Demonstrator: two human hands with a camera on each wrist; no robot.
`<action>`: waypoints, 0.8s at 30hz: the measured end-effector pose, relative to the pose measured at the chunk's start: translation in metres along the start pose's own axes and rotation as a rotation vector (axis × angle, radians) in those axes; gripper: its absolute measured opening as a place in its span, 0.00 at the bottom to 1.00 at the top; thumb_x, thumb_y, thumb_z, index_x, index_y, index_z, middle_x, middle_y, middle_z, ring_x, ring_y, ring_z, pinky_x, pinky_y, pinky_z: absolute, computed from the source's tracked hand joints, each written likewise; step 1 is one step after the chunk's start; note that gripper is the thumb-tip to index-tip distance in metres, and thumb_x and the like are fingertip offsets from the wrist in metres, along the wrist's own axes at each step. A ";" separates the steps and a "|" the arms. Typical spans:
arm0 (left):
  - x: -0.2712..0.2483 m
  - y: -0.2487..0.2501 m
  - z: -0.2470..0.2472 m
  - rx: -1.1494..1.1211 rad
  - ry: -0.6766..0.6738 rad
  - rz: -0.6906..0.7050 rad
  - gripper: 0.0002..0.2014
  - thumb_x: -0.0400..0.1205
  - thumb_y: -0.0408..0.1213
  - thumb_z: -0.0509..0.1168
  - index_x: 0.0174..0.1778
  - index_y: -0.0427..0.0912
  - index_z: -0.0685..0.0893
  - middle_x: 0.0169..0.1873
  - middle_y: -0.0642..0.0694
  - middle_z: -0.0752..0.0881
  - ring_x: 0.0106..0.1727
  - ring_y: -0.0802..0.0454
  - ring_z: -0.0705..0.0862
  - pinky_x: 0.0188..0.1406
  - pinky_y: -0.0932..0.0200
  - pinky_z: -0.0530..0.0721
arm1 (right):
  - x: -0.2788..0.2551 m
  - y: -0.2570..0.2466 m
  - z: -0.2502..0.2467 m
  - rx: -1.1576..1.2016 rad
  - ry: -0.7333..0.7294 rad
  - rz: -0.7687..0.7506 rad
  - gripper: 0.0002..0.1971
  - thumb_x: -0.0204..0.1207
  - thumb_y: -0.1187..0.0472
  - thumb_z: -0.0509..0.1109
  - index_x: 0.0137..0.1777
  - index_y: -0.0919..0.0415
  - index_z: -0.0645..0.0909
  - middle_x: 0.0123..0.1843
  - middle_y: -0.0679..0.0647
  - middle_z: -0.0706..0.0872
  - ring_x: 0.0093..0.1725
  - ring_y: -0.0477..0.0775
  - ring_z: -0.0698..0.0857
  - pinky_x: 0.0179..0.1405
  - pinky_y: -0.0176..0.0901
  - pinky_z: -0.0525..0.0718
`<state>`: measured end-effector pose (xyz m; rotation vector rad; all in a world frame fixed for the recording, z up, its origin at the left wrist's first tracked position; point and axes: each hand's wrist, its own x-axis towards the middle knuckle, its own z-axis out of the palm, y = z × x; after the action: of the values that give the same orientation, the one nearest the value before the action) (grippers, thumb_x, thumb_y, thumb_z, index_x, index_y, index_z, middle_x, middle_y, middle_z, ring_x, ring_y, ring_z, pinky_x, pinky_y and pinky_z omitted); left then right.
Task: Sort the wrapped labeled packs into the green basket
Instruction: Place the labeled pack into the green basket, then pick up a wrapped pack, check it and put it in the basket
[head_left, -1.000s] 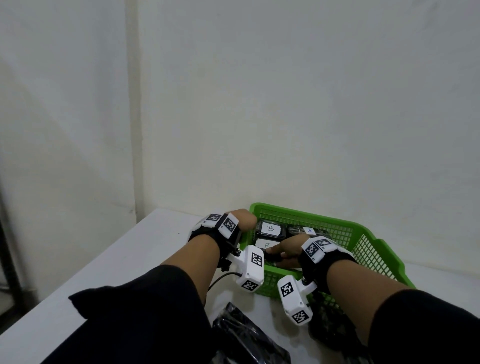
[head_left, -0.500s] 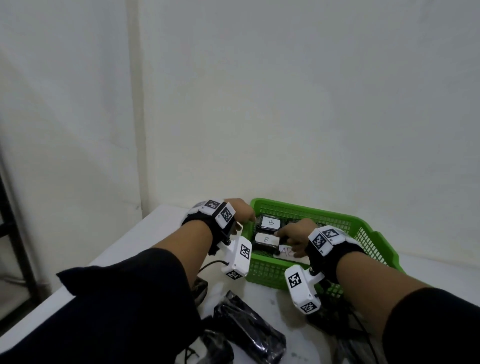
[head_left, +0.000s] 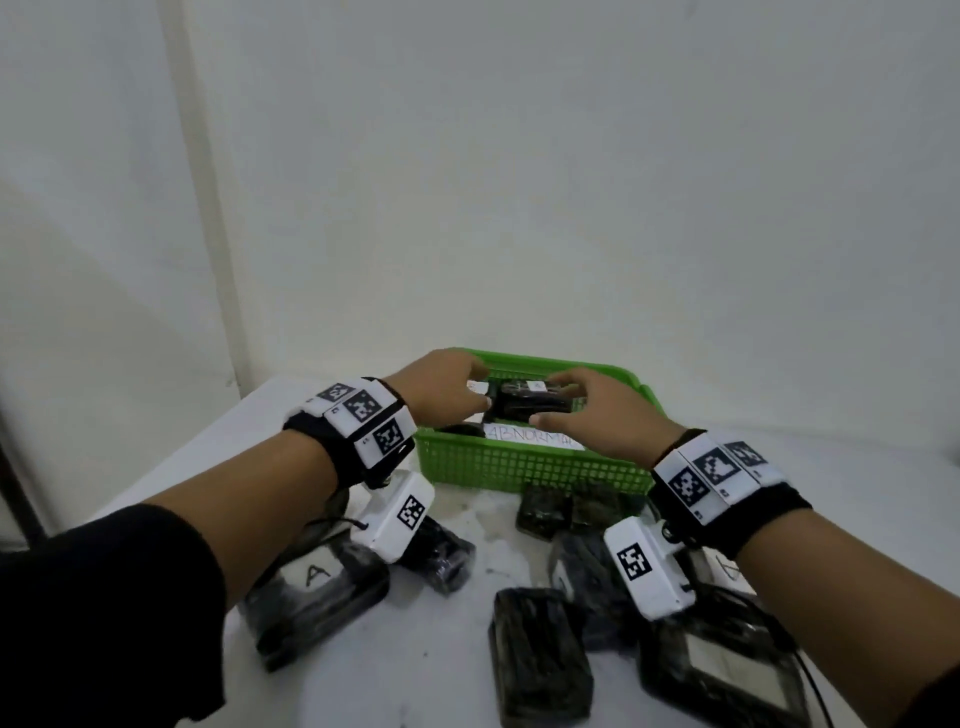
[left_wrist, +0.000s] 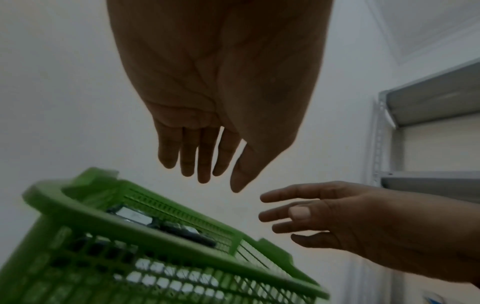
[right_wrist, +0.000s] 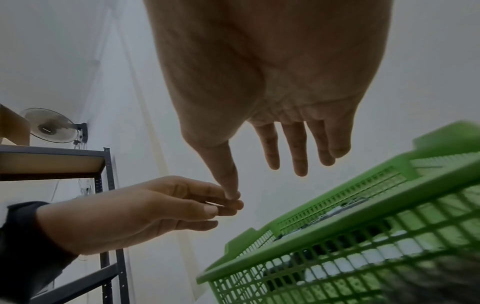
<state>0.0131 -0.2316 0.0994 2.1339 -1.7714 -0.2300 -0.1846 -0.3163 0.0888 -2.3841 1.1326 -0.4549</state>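
Observation:
The green basket (head_left: 535, 467) stands at the far side of the white table and holds dark wrapped packs (head_left: 527, 402) with white labels, plus a paper strip reading ABNORMAL (head_left: 530, 439). My left hand (head_left: 480, 387) and right hand (head_left: 550, 397) hover over the basket on either side of the top pack. Both wrist views show straight, spread fingers with nothing in them: the left hand (left_wrist: 207, 164) and the right hand (right_wrist: 259, 174) are above the basket rim (left_wrist: 155, 236) (right_wrist: 337, 232). Several more wrapped packs lie on the table in front, one labelled A (head_left: 317, 587).
Loose dark packs (head_left: 540, 654) (head_left: 722, 670) (head_left: 545, 506) crowd the table near me. The table's left edge (head_left: 171, 457) runs close to the left arm. A plain wall is behind the basket. Metal shelving (left_wrist: 428, 102) (right_wrist: 52, 162) and a fan (right_wrist: 49, 125) stand off to the sides.
Both hands have lifted out of the basket and opened above it. The left hand has left the basket's left rim. The head view has tilted down, showing the packs on the table.

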 end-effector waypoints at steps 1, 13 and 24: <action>-0.006 0.006 0.003 -0.006 -0.005 0.041 0.25 0.87 0.42 0.66 0.81 0.43 0.77 0.78 0.44 0.79 0.76 0.46 0.79 0.75 0.56 0.75 | -0.007 0.006 -0.003 -0.007 -0.003 0.000 0.36 0.77 0.43 0.79 0.83 0.52 0.73 0.79 0.52 0.81 0.73 0.54 0.83 0.63 0.42 0.77; -0.043 0.069 0.071 0.066 -0.258 0.269 0.32 0.78 0.36 0.73 0.81 0.52 0.77 0.75 0.52 0.82 0.74 0.52 0.80 0.75 0.55 0.78 | -0.100 0.068 -0.015 -0.147 -0.165 -0.017 0.43 0.74 0.37 0.79 0.86 0.48 0.69 0.83 0.50 0.77 0.77 0.53 0.80 0.72 0.45 0.77; -0.040 0.084 0.086 0.219 -0.423 0.325 0.40 0.69 0.36 0.83 0.79 0.47 0.77 0.70 0.48 0.81 0.67 0.48 0.82 0.68 0.50 0.83 | -0.117 0.064 0.010 -0.144 -0.240 -0.007 0.39 0.65 0.36 0.86 0.71 0.54 0.80 0.62 0.49 0.87 0.59 0.50 0.85 0.51 0.39 0.85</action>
<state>-0.1022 -0.2200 0.0469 2.0004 -2.4544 -0.4459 -0.2915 -0.2566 0.0349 -2.4853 1.0791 -0.0869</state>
